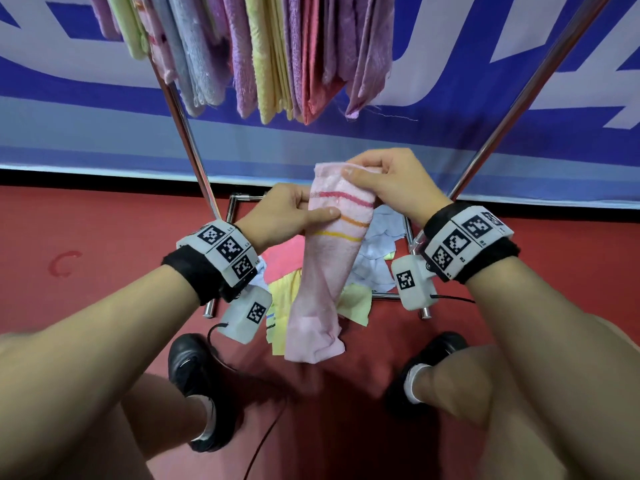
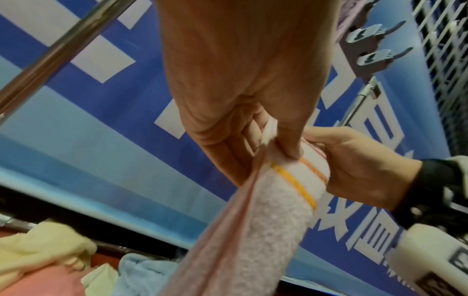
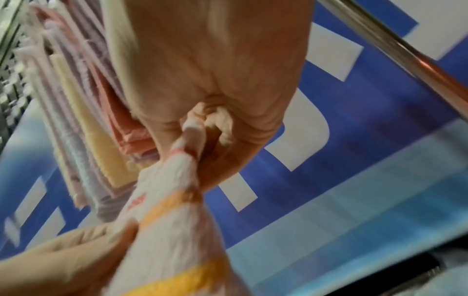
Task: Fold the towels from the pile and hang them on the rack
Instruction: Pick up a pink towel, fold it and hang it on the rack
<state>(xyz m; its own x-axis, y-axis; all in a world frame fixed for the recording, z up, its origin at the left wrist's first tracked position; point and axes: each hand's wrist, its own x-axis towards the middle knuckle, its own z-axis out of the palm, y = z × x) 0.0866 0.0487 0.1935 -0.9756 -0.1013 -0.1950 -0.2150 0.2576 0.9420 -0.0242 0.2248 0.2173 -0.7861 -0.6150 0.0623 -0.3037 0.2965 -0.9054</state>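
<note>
- A pink towel [image 1: 320,271] with red, orange and yellow stripes is held upright in the air between both hands, in front of the rack [image 1: 187,133] and above the pile [image 1: 374,258] of loose towels on the rack's low frame.
- The left hand [image 1: 280,216] is wrapped round the towel's left side at the striped band, thumb across the front and fingers [image 2: 243,144] curled behind; the cloth is plainly gripped.
- The right hand [image 1: 391,181] is closed on the top edge, which is pinched between thumb and curled fingers [image 3: 215,120], as the right wrist view confirms.
- The towel appears already doubled lengthwise into a narrow strip, its lower end hanging free and slightly flared; the step in hand is judged to be the squaring of this fold before hanging.
- For a good result, the top corners should be brought level and the long edges matched before the pinch is slid down, so that the layers are kept from creeping apart.
- The free lower end should be smoothed or shaken straight, since a twist there would be carried onto the rail.
- Many folded towels [image 1: 263,57] are seen hanging close together above; a gap would have to be found beside them, and the strip laid over the rail at its middle so that it balances.
- Neighbouring towels could be dragged off if they are brushed during the lift.
</note>
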